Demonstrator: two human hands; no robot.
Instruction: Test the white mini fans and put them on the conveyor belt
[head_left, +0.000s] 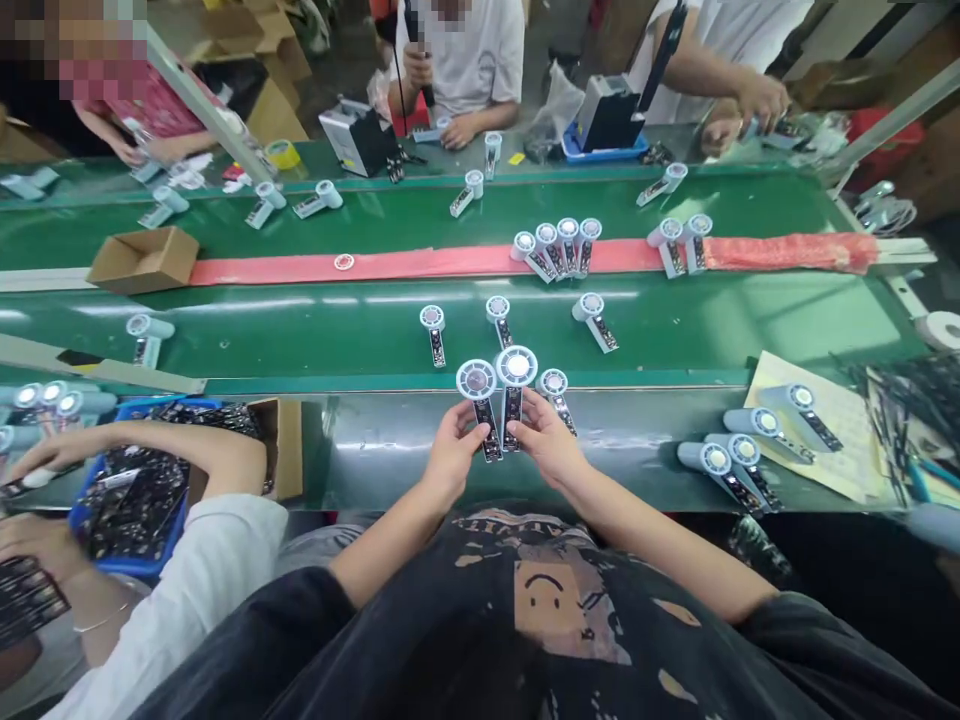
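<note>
My left hand (451,452) is closed on the dark handle of a small fan unit (478,384) with a round white head. My right hand (549,443) grips the handle of a second fan unit (516,370) beside it. Both units are held upright, heads side by side, above the near edge of the green conveyor belt (375,330). A third fan unit (555,388) lies on the bench just right of my right hand.
Several more fan units lie on the belt and along the red strip (450,263). More fans rest on paper (817,440) at right. A neighbour's arm (187,450) reaches over a blue bin (131,515) of black parts. A cardboard box (144,258) sits at left. People work opposite.
</note>
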